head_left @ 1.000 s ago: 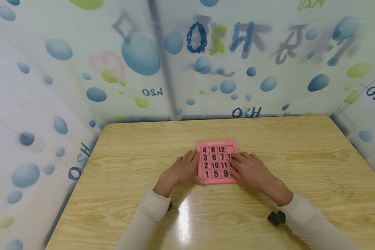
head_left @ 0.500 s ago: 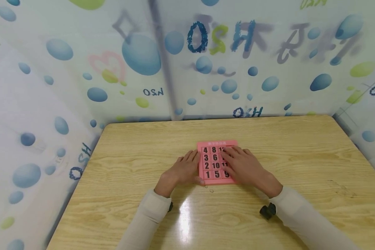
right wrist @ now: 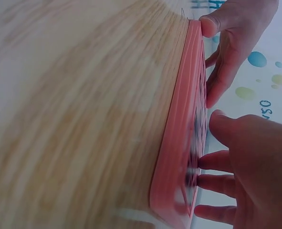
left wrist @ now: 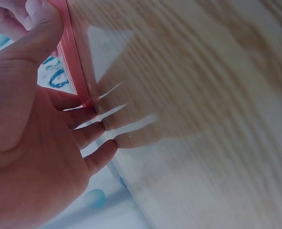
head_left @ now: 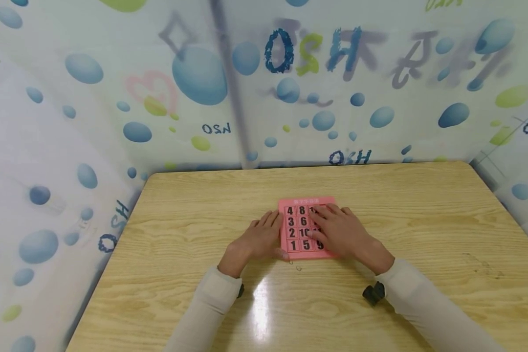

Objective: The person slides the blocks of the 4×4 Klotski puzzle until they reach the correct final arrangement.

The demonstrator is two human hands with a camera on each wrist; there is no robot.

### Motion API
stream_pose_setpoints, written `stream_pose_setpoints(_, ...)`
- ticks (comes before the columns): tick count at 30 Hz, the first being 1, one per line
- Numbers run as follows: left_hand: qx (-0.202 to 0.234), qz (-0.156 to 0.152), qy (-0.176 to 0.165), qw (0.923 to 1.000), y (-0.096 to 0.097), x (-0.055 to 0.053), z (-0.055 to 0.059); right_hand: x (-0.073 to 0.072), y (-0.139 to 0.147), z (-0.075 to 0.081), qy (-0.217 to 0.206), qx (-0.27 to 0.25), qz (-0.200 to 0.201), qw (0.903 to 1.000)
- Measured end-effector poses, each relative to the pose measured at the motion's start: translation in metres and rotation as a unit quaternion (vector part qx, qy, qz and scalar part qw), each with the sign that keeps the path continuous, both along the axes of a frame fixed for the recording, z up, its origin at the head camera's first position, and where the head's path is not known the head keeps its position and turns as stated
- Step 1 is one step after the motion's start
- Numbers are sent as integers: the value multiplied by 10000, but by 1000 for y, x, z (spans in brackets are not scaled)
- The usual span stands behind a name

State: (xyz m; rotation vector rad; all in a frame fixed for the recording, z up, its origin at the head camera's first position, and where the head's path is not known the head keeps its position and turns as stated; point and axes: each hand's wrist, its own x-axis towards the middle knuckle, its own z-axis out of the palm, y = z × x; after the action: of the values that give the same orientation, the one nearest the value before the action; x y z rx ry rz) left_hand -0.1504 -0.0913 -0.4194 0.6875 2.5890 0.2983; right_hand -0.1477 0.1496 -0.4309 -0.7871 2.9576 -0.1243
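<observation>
A pink sliding number puzzle (head_left: 305, 254) lies flat on the table, its black-numbered tiles facing up and pale characters along the far rim. My left hand (head_left: 258, 238) lies along its left side with fingers extended; in the left wrist view its thumb (left wrist: 47, 28) is at the near edge of the pink frame (left wrist: 74, 55). Over the right part of the puzzle is my right hand (head_left: 345, 232), palm down and fingers spread, hiding the right-hand tiles. In the right wrist view, its fingertips (right wrist: 205, 181) reach right at the tile faces.
The wooden table (head_left: 193, 205) extends around the puzzle on all sides. Behind it hangs a pale wall covering (head_left: 264, 107) with blue and green bubble prints. Small dark marks (head_left: 298, 268) show on the wood near the puzzle's front edge.
My right hand has moved left over the puzzle, from its right edge onto the right-hand columns. The top-right cell, bare of a tile earlier, is now covered. My left hand has stayed put.
</observation>
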Motion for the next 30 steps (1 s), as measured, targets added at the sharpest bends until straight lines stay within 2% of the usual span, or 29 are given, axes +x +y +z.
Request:
stream_pose_setpoints(11, 15, 30, 37, 10000, 1, 0, -2, 2, 6, -1, -51, -102, -162, 9998)
stream_pose_setpoints(30, 2, 54, -5, 10000, 1, 1, 2, 3, 17, 0, 98, -91, -234, 9996)
